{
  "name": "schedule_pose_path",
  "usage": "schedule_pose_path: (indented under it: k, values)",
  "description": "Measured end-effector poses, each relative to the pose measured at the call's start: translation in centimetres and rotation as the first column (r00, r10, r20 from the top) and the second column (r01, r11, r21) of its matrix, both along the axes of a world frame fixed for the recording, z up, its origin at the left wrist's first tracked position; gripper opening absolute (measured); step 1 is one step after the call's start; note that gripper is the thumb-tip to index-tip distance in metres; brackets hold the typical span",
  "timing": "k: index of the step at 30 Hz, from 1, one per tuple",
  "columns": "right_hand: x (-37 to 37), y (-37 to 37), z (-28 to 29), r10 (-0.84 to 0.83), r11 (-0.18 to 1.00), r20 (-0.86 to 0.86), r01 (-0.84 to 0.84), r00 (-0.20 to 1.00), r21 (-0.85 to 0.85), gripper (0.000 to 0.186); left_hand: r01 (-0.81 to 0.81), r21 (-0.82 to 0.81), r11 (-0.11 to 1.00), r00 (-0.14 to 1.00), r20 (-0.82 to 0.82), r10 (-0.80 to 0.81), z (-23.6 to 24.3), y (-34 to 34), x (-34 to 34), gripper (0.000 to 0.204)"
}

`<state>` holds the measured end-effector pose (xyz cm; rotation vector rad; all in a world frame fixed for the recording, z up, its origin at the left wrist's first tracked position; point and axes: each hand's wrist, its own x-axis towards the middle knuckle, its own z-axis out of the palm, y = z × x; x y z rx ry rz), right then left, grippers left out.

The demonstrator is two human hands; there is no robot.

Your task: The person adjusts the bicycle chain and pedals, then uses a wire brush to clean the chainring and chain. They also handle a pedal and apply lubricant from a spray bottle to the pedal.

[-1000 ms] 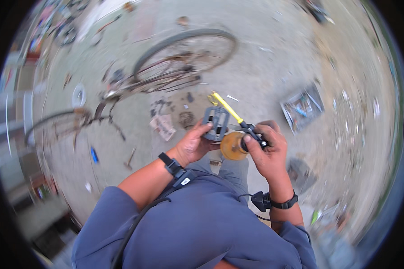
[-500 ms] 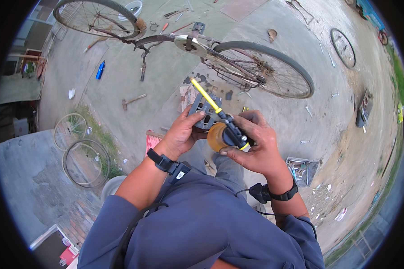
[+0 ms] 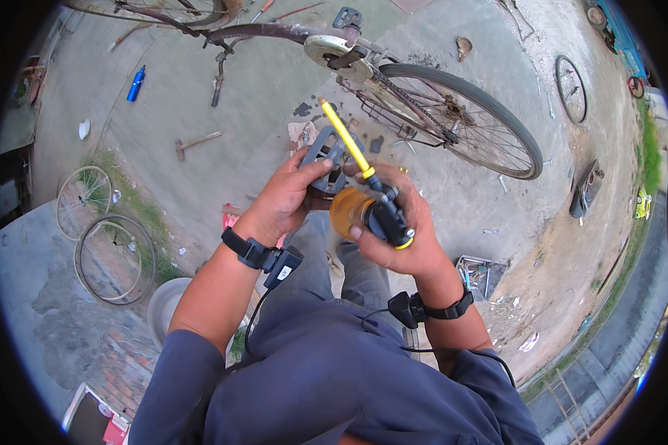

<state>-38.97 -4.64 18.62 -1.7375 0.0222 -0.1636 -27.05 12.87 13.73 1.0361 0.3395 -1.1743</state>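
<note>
In my left hand, its thumb on the near edge, is a grey bicycle pedal. My right hand wraps round an oil can with an amber reservoir, a black pump head and a long yellow spout. The spout points away from me and to the left, passing over the pedal. Its tip extends beyond the pedal. My fingers and the can hide part of the pedal.
Ahead is an old bicycle with a pedal on its crank. A hammer and a blue bottle lie to the left, near loose wheel rims. On the right are a tool tray, a wheel and scattered wrenches.
Both hands and the oil can have shifted slightly left in the view, and the spout tip sits higher. The surroundings have shifted as my head moved. Both grips stay the same.
</note>
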Motion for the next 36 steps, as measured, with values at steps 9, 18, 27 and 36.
schedule_pose_path:
  k: [9,18,27,36]
  values:
    - [4.3,-2.1,-9.3,-0.303,0.952,0.049,0.305,0.952,-0.028,0.054,-0.11,0.167,0.98,0.994,0.023,0.108,-8.9,2.6,-0.5,0.037]
    - [7.3,-2.2,-13.3,-0.357,0.914,0.125,0.374,0.926,-0.159,0.053,-0.142,0.245,0.959,0.981,-0.098,0.17,-12.6,5.0,-4.0,0.035]
    - [7.8,-1.5,-13.2,-0.387,0.901,0.142,0.407,0.911,-0.152,0.053,-0.161,0.234,0.959,0.977,-0.099,0.188,-13.0,5.4,-3.8,0.036]
    - [8.1,-1.1,-13.6,-0.404,0.878,0.16,0.43,0.901,-0.21,0.054,-0.159,0.242,0.957,0.976,-0.11,0.19,-13.1,5.8,-3.3,0.034]
